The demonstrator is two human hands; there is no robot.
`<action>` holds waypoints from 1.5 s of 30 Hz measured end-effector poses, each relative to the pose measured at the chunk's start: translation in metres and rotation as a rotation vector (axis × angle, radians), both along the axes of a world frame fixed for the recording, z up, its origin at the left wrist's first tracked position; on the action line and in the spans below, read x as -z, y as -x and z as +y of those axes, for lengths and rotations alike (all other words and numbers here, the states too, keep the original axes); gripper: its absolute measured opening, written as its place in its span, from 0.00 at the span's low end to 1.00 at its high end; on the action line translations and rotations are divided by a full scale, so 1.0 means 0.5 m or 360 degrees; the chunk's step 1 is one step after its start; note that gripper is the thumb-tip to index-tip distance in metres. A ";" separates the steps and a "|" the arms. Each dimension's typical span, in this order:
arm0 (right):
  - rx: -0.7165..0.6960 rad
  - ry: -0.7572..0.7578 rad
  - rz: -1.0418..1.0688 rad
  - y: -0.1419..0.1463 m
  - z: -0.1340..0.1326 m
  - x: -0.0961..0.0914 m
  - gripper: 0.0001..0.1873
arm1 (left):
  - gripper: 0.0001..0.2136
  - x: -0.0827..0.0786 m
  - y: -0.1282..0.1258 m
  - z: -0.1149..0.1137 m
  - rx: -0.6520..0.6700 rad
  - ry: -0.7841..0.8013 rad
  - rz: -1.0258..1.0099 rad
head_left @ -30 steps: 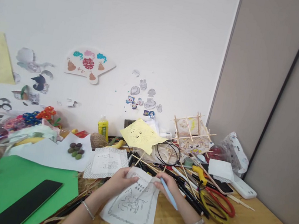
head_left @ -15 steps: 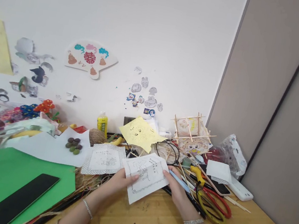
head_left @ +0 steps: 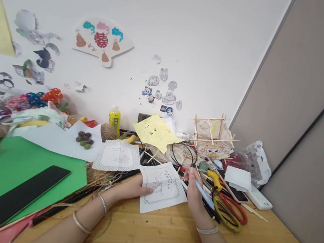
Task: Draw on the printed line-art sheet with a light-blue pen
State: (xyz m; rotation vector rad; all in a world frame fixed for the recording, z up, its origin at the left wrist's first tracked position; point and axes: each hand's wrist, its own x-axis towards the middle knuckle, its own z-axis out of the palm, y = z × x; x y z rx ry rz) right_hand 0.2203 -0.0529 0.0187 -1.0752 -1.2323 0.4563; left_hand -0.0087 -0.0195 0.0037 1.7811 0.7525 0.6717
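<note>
A white sheet of paper (head_left: 165, 199) with a line drawing, some handwriting and a wavy drawn border lies tilted over the front of the clutter. My left hand (head_left: 133, 188) grips its left edge, thumb on top and the other fingers hidden beneath. Just right of the sheet, my right hand (head_left: 194, 193) is closed around a light blue pen (head_left: 205, 194), whose tip end points up and left, away from the paper. Behind my left hand rests another drawn sheet (head_left: 117, 156) with a patterned border. A yellow paper (head_left: 156, 132) with a drawn face sits further back.
Scissors with yellow and red handles (head_left: 231, 217) lie right of my right hand, near a phone (head_left: 238, 194). A stick frame (head_left: 214, 139) stands at the back right. Green card (head_left: 71, 177) and a black strip (head_left: 19, 197) cover the left. Bare wooden tabletop (head_left: 162, 239) shows in front.
My right hand has let go of the paper's right edge and moved slightly right, its fingers now raised around the pen. The sheet is lower and flatter. The camera view has shifted.
</note>
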 end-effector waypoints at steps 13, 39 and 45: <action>-0.1072 0.0427 -0.0208 0.050 -0.028 0.002 0.09 | 0.29 -0.008 0.008 0.006 0.0121 -0.0466 0.0233; -0.1031 0.0542 -0.0449 0.075 -0.013 0.087 0.19 | 0.32 -0.021 0.004 -0.003 0.0236 -0.0997 0.0554; -0.1031 0.0548 -0.0467 0.075 -0.015 0.086 0.19 | 0.33 -0.019 0.007 -0.004 0.0227 -0.0949 0.0477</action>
